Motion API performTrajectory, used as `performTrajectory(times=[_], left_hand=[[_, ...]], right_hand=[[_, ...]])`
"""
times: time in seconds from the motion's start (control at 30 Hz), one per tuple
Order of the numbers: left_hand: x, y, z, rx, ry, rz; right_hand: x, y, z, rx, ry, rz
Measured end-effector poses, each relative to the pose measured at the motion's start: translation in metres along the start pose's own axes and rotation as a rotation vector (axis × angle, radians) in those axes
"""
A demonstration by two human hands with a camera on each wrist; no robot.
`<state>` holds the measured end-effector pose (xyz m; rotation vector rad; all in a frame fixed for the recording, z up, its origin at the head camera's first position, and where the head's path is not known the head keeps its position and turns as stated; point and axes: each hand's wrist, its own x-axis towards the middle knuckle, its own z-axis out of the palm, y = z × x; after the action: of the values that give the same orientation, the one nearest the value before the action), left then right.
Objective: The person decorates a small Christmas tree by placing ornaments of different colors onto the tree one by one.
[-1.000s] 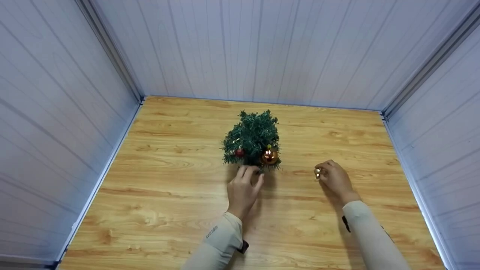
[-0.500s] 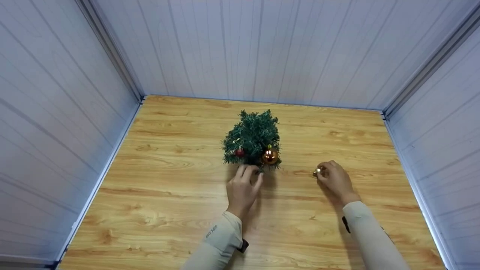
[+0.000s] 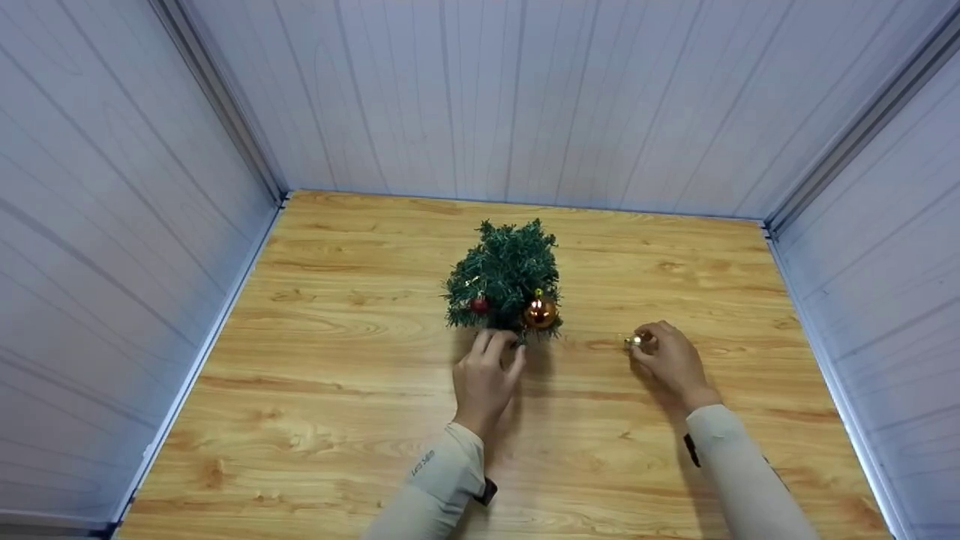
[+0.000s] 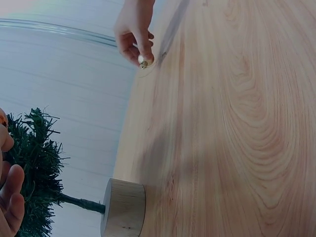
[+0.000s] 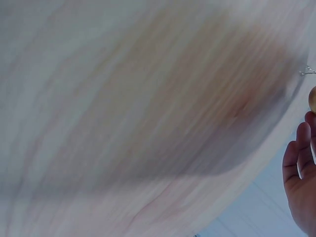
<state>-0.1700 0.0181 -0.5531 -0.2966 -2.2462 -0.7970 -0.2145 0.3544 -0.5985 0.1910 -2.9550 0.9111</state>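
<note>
A small artificial Christmas tree [image 3: 510,259] stands upright on its round wooden base [image 4: 122,207]. My left hand [image 3: 481,382] is at its lower front branches, fingers curled among the greenery; the foliage partly hides what they grip. A copper-coloured bauble [image 3: 540,311] and a smaller red bauble [image 3: 479,305] hang on the tree's near side. To the right of the tree, my right hand [image 3: 673,364] pinches a small gold bauble [image 3: 635,341] between thumb and fingers, low over the table. In the right wrist view, this hand and the gold bauble [image 5: 313,100] show only at the right edge.
The wood-grain table [image 3: 315,337] is enclosed by pale panel walls [image 3: 480,97] at the back and both sides. Metal corner posts [image 3: 217,97] rise at the table's back corners.
The gold bauble has turned in my right fingertips, its cap end swinging from pointing toward me to pointing left. My left hand and the tree have hardly moved.
</note>
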Motion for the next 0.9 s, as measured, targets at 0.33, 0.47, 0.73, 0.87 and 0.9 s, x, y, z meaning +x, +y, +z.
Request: performTrajectory(times=[0.33, 0.47, 0.73, 0.87, 0.9], left_hand=[[0.001, 0.0, -0.001, 0.005, 0.004, 0.011], [0.001, 0.0, -0.002, 0.003, 0.002, 0.002], [-0.001, -0.001, -0.004, 0.002, -0.009, -0.019], [-0.001, -0.003, -0.005, 0.008, -0.005, -0.024], [-0.002, -0.003, -0.005, 0.008, -0.003, -0.025]], right_hand=[[-0.002, -0.009, 0.0, 0.014, 0.052, -0.019], [-0.003, -0.011, 0.0, 0.02, 0.053, -0.015], [-0.005, -0.017, 0.0, 0.03, 0.08, -0.027], [-0.006, -0.021, 0.001, 0.024, 0.113, -0.059], [-0.006, -0.022, 0.001, 0.023, 0.127, -0.07]])
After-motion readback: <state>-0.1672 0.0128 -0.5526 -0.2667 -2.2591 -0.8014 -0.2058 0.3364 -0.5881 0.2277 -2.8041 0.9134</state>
